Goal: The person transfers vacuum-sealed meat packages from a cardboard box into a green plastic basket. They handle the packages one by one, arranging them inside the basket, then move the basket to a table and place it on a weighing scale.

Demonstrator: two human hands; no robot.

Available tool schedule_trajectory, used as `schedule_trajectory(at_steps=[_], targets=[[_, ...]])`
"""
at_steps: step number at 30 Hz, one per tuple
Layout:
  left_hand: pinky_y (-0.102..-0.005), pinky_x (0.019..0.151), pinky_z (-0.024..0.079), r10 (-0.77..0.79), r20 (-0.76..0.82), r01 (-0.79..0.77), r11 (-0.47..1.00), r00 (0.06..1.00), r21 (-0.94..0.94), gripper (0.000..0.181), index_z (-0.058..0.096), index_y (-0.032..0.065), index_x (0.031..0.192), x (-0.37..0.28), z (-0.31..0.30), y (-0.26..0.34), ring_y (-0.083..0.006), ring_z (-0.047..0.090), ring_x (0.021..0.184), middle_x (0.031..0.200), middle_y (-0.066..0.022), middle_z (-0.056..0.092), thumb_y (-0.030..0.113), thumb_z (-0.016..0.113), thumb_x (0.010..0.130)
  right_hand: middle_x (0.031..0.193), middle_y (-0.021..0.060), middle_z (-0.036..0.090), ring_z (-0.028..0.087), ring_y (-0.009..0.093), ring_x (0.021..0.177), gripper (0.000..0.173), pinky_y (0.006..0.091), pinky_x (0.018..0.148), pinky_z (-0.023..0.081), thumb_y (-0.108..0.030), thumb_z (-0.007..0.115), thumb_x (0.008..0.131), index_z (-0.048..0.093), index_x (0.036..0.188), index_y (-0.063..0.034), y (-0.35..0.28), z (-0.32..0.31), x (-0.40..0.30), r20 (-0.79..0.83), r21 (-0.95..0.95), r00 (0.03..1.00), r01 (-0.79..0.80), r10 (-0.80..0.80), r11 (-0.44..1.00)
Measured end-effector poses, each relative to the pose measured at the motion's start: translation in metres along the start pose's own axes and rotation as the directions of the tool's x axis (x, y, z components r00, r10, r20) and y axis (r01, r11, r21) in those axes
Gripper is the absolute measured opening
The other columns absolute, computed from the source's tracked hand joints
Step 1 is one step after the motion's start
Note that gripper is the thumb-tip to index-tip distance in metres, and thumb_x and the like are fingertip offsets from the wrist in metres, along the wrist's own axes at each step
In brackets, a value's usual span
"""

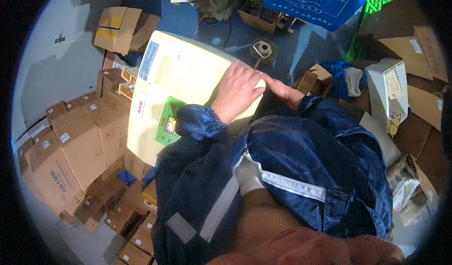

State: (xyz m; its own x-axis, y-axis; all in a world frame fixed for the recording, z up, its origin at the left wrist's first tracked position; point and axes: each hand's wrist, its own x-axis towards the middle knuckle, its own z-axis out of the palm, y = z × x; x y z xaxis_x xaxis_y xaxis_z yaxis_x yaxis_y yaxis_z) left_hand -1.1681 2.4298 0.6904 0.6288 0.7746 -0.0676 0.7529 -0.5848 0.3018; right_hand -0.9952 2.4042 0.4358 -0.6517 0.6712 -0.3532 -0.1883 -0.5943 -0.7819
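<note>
A cream appliance casing [197,67] fills the space before me, with a rounded edge towards my hands. It has a green control panel [166,123] with a glowing display and bears maker's lettering, RCR. My left hand [236,92] lies over its right end, fingers bent at the edge and thumb along the corner. Against that same edge is my right hand [284,89], its fingers largely hidden by the casing and my left hand. Dark blue sleeves with gathered cuffs cover both wrists. What bears the casing from below is hidden.
Stacked cardboard boxes [76,130] line the left side by a pale wall [53,63]. Lower boxes [136,256] stand near me. A blue printed bag [314,3] hangs over the far right. Behind the casing, a small round-topped device [263,48] sits on the blue floor. A white container [386,88] is at right.
</note>
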Motion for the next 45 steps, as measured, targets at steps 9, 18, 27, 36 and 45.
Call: schedule_trajectory(at_steps=[9, 18, 27, 36, 45], targets=[[-0.0489, 0.117, 0.03, -0.085, 0.039, 0.085, 0.996, 0.996, -0.003, 0.036, 0.066, 0.0083, 0.118, -0.024, -0.011, -0.017, -0.0298, 0.054, 0.124, 0.119, -0.0115, 0.063, 0.032, 0.067, 0.09, 0.16, 0.0137, 0.036, 0.033, 0.023, 0.147, 0.071, 0.0341, 0.123, 0.021, -0.054, 0.033, 0.108, 0.036, 0.154, 0.0006, -0.054, 0.054, 0.004, 0.001, -0.142, 0.997, -0.077, 0.078, 0.987], [-0.0542, 0.12, 0.024, -0.021, 0.089, 0.02, 1.0, 0.996, 0.021, 0.037, 0.062, 0.0112, 0.128, -0.053, -0.023, -0.074, -0.0312, 0.045, 0.135, 0.13, -0.0106, 0.058, 0.031, 0.061, 0.096, 0.145, 0.015, 0.047, 0.038, 0.024, 0.139, 0.055, 0.034, 0.119, 0.027, -0.041, 0.028, 0.111, 0.048, 0.139, 0.0028, -0.06, 0.098, 0.051, -0.004, -0.063, 1.0, -0.007, 0.007, 0.998], [-0.0562, 0.121, 0.021, -0.028, 0.076, 0.025, 0.999, 0.997, 0.039, 0.039, 0.063, 0.0116, 0.126, -0.048, -0.03, -0.113, -0.0328, 0.044, 0.136, 0.129, -0.0097, 0.058, 0.036, 0.06, 0.096, 0.149, 0.0122, 0.05, 0.044, 0.023, 0.137, 0.063, 0.0345, 0.117, 0.031, -0.048, 0.033, 0.11, 0.046, 0.146, 0.0013, -0.056, 0.1, 0.089, 0.021, -0.068, 0.994, 0.113, -0.111, 0.991], [-0.0537, 0.118, 0.026, -0.085, -0.074, 0.079, 0.993, 0.994, -0.087, 0.029, 0.066, 0.0102, 0.12, -0.023, -0.014, -0.107, -0.0316, 0.05, 0.131, 0.122, -0.0085, 0.063, 0.026, 0.061, 0.097, 0.14, 0.0156, 0.059, 0.052, 0.027, 0.132, 0.054, 0.0352, 0.11, 0.04, -0.043, 0.056, 0.102, 0.059, 0.137, -0.0022, -0.069, 0.002, 0.076, -0.348, -0.395, 0.932, -0.245, 0.102, 0.885], [-0.0466, 0.112, 0.04, -0.309, 0.043, 0.312, 0.941, 0.95, -0.128, 0.03, 0.07, 0.0161, 0.115, -0.018, -0.017, -0.114, -0.0238, 0.059, 0.124, 0.12, -0.0064, 0.068, 0.017, 0.075, 0.085, 0.116, 0.0167, 0.067, 0.062, 0.038, 0.111, 0.045, 0.0455, 0.094, 0.047, -0.045, 0.063, 0.095, 0.068, 0.12, -0.0084, 0.104, -0.167, 0.22, -0.675, -0.526, 0.662, -0.742, 0.328, 0.416]])
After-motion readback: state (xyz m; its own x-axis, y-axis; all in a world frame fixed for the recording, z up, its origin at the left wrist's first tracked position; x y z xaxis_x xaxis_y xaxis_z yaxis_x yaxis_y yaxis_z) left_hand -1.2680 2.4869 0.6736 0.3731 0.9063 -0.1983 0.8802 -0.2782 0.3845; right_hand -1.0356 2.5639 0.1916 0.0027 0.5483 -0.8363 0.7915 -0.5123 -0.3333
